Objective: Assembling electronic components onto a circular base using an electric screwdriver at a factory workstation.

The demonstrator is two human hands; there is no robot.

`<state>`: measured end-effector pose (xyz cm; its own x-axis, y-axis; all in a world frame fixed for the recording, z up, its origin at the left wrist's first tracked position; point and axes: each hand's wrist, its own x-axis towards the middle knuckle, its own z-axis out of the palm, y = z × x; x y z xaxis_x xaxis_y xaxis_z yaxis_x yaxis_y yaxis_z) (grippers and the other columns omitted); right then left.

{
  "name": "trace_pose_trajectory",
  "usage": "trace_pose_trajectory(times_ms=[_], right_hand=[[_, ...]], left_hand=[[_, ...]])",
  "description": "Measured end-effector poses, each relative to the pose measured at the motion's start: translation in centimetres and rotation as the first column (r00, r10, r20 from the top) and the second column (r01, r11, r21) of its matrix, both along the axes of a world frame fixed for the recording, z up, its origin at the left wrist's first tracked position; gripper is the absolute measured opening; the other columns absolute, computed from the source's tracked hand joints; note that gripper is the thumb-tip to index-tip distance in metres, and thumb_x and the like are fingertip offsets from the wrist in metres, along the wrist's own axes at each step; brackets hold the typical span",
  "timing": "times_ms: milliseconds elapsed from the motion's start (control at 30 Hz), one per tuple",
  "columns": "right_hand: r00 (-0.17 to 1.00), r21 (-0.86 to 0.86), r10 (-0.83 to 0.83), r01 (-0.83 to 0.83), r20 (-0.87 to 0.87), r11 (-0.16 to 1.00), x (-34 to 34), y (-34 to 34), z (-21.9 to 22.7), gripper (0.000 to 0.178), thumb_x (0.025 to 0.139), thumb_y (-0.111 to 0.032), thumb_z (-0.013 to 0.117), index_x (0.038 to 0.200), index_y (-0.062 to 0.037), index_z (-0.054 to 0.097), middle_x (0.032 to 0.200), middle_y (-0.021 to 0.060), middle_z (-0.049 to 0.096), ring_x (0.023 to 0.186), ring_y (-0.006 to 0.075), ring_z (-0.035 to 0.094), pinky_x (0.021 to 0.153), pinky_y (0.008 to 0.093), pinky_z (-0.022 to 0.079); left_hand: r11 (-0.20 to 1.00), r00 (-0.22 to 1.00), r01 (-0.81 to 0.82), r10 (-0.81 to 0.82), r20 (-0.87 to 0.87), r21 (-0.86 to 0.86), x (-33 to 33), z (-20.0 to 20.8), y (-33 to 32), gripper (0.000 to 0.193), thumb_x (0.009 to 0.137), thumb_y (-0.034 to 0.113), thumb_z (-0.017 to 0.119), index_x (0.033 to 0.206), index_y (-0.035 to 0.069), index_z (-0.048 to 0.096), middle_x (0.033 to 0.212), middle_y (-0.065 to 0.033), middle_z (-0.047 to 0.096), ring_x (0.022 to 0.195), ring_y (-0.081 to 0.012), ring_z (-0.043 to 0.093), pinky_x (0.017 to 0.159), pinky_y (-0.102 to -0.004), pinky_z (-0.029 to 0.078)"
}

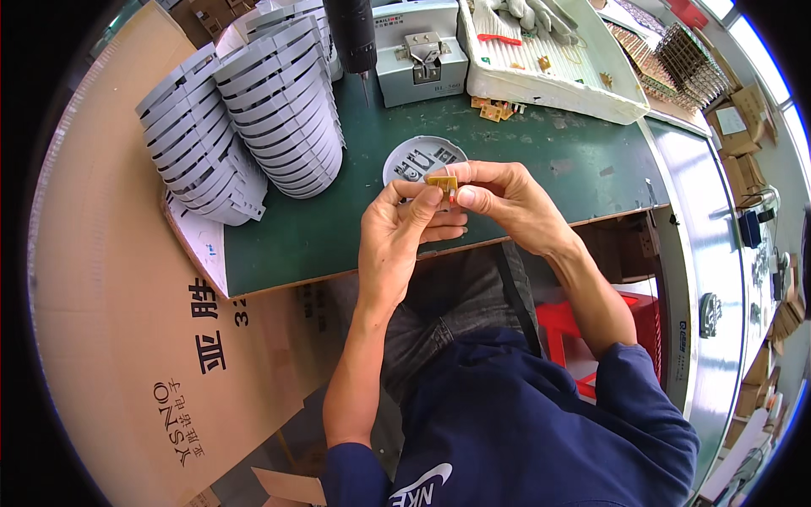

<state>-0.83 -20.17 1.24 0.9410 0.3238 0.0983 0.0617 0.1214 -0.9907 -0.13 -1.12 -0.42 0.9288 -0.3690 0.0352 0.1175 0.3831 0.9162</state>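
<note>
Both hands meet over the front edge of the green bench, around a small yellowish circuit board (pixel 442 182) with a bit of red at its lower right. My left hand (pixel 397 221) pinches the board's left side between thumb and fingers. From the right, my right hand (pixel 507 201) has its thumb and forefinger closed on the board too. Just behind the fingers lies a round, light grey plastic cover (pixel 395 160) with cut-outs, partly hidden by the hands. Above it hangs the thin bit of a dark electric screwdriver (pixel 351 38).
Tall stacks of grey plastic housings (pixel 279 110) stand at the left. A grey metal box (pixel 421 55) with a latch sits at the back, beside a white foam tray (pixel 553 89) holding gloves. Several small yellow boards (pixel 496 109) lie before the tray. A large cardboard box (pixel 101 253) fills the left.
</note>
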Motion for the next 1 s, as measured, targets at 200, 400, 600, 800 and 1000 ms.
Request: trace_pose_trajectory(times_ms=[200, 400, 600, 800, 1000], right_hand=[[0.996, 0.222, 0.048, -0.03, -0.075, 0.975, -0.1, -0.3, -1.1, 0.033, 0.093, -0.018, 0.078, 0.12, -0.0011, 0.072, 0.116, 0.0062, 0.073, 0.111, 0.0153, 0.067, 0.103, 0.0354, 0.054], [0.998, 0.134, -0.058, 0.062, -0.031, 0.989, -0.2, -0.3, -1.1, 0.034, 0.09, -0.011, 0.08, 0.122, -0.001, 0.072, 0.117, 0.0063, 0.074, 0.11, 0.0147, 0.067, 0.103, 0.0345, 0.054], [0.997, 0.069, -0.077, 0.075, 0.02, 0.995, -0.7, -0.1, -1.2, 0.033, 0.089, -0.006, 0.079, 0.121, -0.0005, 0.072, 0.117, 0.0054, 0.074, 0.109, 0.0146, 0.068, 0.103, 0.0327, 0.054], [0.997, 0.091, -0.073, 0.071, 0.02, 0.993, -0.6, 0.0, -1.5, 0.033, 0.088, -0.006, 0.079, 0.12, -0.0006, 0.072, 0.116, 0.0061, 0.074, 0.11, 0.0156, 0.068, 0.103, 0.0333, 0.055], [0.998, 0.007, -0.068, 0.068, 0.012, 0.998, -0.4, -0.1, -0.7, 0.034, 0.088, -0.008, 0.08, 0.12, 0.0009, 0.071, 0.111, 0.0051, 0.073, 0.106, 0.0129, 0.067, 0.1, 0.0311, 0.054]], left_hand=[[0.969, 0.993, -0.103, 0.085, 0.086, 0.225, -0.5, 1.1, 0.5, 0.026, 0.101, 0.024, 0.07, 0.104, -0.001, 0.062, 0.099, -0.0138, 0.073, 0.086, -0.0187, 0.075, 0.074, -0.0309, 0.064], [0.881, 0.843, -0.39, 0.224, 0.489, 0.268, -1.3, 1.6, 0.1, 0.017, 0.095, 0.013, 0.075, 0.11, 0.005, 0.077, 0.109, -0.006, 0.073, 0.091, -0.0162, 0.073, 0.072, -0.0287, 0.062], [0.844, 0.781, -0.454, 0.223, 0.583, 0.286, -1.5, 1.2, 0.4, 0.014, 0.093, 0.008, 0.076, 0.107, 0.005, 0.077, 0.109, -0.006, 0.073, 0.089, -0.0161, 0.073, 0.07, -0.029, 0.062], [0.842, 0.808, -0.439, 0.218, 0.548, 0.312, -1.8, 1.3, 0.4, 0.011, 0.097, 0.007, 0.072, 0.106, 0.001, 0.075, 0.11, -0.0073, 0.072, 0.09, -0.0125, 0.07, 0.076, -0.0251, 0.058], [0.892, 0.874, -0.327, 0.16, 0.459, 0.313, -1.2, 0.3, 1.1, 0.031, 0.093, 0.016, 0.079, 0.119, 0.001, 0.07, 0.123, -0.0105, 0.068, 0.105, -0.0182, 0.069, 0.089, -0.0307, 0.058]])
